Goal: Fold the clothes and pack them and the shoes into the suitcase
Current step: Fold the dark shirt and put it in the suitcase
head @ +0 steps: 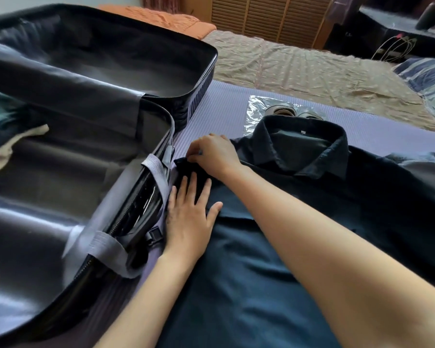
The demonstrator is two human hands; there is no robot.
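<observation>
Purple mat (377,129) under shirt (236,285), beige bedsheet (312,69) beyond

Suitcase (60,172): open, at bed's (312,71) left side. Shirt (299,222): right of it. Shoes (286,112): behind shirt's collar.

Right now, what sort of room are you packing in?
Most likely a bedroom: a wrinkled beige bedsheet spreads ahead, an orange cloth lies at its far end, and slatted wooden panels stand behind. The open suitcase and dark shirt lie on a purple mat.
</observation>
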